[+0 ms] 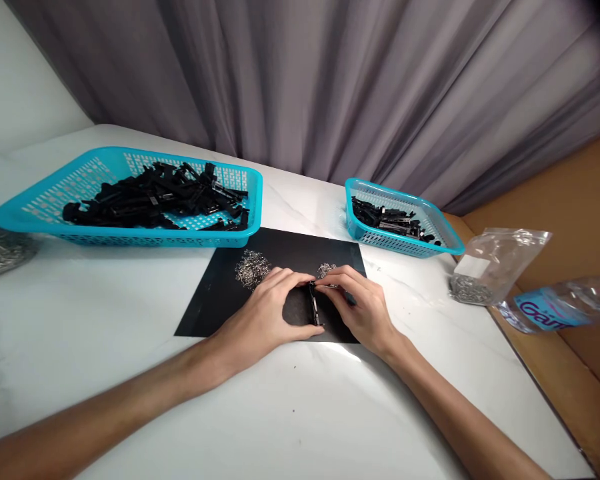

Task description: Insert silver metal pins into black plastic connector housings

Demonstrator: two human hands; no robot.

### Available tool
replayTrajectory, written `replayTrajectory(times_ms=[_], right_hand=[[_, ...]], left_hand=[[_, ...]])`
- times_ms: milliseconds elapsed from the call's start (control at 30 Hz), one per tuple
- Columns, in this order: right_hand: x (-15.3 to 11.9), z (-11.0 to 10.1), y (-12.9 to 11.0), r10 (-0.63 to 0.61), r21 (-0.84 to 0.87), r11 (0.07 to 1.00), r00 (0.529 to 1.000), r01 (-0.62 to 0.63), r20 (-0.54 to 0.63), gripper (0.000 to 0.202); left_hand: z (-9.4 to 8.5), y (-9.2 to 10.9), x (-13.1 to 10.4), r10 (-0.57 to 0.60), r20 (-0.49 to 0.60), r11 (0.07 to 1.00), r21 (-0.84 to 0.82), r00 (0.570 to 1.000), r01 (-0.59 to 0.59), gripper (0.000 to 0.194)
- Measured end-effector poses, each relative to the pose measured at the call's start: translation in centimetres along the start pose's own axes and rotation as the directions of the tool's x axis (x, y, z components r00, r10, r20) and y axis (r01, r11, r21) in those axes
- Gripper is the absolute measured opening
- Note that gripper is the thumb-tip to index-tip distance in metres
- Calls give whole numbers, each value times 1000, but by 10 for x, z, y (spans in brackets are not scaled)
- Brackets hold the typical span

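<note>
My left hand [267,310] grips a narrow black plastic part [314,305] lengthwise, thumb at its near end and fingertips at its far end. The part has a shiny strip along it and is held over a black mat [205,313]. At the part's far end, my right hand [363,303] is closed in a pinch. Whatever sits between those right fingertips is too small to make out. Small metal pieces lie in one pile [253,268] left of the hands and in a smaller pile [326,269] just beyond the right fingers, partly covered by them.
A large blue basket [130,237] of black parts stands at the back left, a smaller blue basket [405,247] of similar parts at the back right. Bags of metal pieces lie at far left [3,250] and right [500,260]. A plastic bottle [550,310] lies near the right edge.
</note>
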State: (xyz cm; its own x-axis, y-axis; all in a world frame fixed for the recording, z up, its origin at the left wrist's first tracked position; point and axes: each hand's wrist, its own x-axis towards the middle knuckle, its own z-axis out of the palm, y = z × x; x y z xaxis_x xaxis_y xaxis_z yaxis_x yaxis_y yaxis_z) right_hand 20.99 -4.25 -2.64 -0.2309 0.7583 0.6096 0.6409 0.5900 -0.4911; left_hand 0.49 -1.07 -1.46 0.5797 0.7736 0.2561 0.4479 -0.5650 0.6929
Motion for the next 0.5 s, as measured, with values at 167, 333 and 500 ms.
replayTrajectory(times_ms=[167,333,500], right_hand=[[0,-1,-1,10,74,997,999,-7,-34,12],[-1,-2,-1,-27,44,999,999,29,-45,12],[-2,-1,-2,-91,-71,994,993,86,-74,13]], left_hand=[[0,1,1,-5,4,1000,0,1000,5,51],[-1,3,-2,18,-4,1000,-7,1000,-18,52],[-3,5,-4,47,-23,999,3,999,-47,52]])
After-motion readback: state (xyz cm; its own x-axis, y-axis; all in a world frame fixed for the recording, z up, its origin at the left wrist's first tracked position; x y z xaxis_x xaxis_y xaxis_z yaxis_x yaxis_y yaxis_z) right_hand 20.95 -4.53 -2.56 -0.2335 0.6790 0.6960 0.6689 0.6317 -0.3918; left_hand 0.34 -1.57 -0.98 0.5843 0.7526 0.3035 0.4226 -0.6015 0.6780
